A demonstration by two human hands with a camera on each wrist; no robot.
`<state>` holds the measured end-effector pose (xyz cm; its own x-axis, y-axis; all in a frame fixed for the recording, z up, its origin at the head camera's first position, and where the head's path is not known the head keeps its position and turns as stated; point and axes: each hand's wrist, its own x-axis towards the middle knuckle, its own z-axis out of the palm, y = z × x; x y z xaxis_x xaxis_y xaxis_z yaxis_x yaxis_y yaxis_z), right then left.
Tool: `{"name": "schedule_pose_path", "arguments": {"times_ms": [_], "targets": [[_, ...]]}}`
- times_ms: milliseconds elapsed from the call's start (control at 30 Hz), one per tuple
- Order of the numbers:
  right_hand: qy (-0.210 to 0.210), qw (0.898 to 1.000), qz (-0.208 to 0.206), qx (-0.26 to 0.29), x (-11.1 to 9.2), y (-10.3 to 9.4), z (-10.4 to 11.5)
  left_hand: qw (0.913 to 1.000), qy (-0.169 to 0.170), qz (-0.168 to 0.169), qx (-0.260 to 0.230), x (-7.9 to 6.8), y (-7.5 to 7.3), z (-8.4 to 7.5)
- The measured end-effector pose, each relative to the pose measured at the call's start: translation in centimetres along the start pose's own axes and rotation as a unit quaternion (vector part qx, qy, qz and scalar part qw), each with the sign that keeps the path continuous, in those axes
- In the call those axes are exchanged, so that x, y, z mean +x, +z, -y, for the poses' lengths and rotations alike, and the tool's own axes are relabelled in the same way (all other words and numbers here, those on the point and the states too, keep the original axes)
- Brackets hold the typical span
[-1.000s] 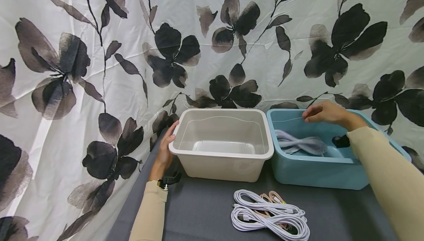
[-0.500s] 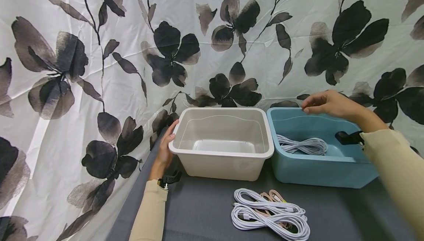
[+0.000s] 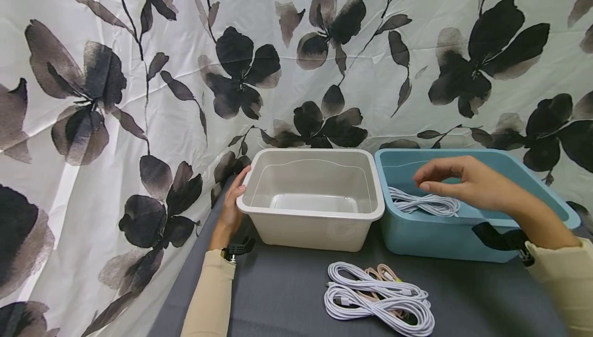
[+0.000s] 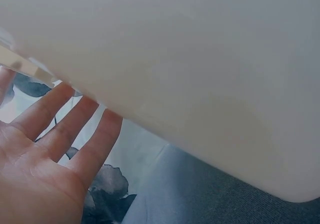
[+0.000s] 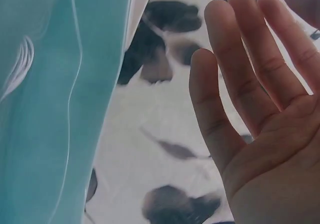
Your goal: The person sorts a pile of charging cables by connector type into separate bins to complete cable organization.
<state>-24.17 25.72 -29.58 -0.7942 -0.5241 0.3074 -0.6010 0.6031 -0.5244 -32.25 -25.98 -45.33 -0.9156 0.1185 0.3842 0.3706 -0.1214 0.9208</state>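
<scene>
The left hand [image 3: 229,216] is at the left side of a beige plastic tub with a wide rim [image 3: 310,231]; its fingers are almost straight, and their tips touch the tub's edge without wrapping around it; inside the tub you can see the smooth, shiny bottom. The right hand [image 3: 472,185] is over a blue plastic tub with rounded corners [image 3: 435,242]; its fingers are loose and a little bent, and they hold nothing; the right wrist view shows the palm and fingers apart from the blue tub's side. A looped bundle of thin white cord [image 3: 423,204] lies inside the blue tub, on the left; the two tubs stand side by side on a dark gray worktop [image 3: 278,290]. In front of them, on the worktop, lie looped white cables [image 3: 380,308], with a thin tan cable [image 3: 384,271] peeking out from under them; behind everything hangs a white cloth with big black and brown flowers [image 3: 185,43]; both arms have cream sleeves [image 3: 210,293], and each wrist wears a black strap.
</scene>
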Motion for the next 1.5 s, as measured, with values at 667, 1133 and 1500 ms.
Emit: {"name": "schedule_pose_path", "arguments": {"times_ms": [667,1133,1500], "targets": [[-0.068,0.984,0.096,0.136,-4.5,12.5,0.5,1.0,0.003,0.002,-0.006,0.1,0.0,0.1],[-0.011,0.988,0.117,0.103,-4.9,16.5,-1.4,1.0,0.003,-0.001,-0.008,0.3,0.0,0.1],[0.033,0.984,0.159,0.076,-4.6,17.7,-1.9,0.9999,0.001,-0.002,-0.011,0.5,0.1,0.2]]}}
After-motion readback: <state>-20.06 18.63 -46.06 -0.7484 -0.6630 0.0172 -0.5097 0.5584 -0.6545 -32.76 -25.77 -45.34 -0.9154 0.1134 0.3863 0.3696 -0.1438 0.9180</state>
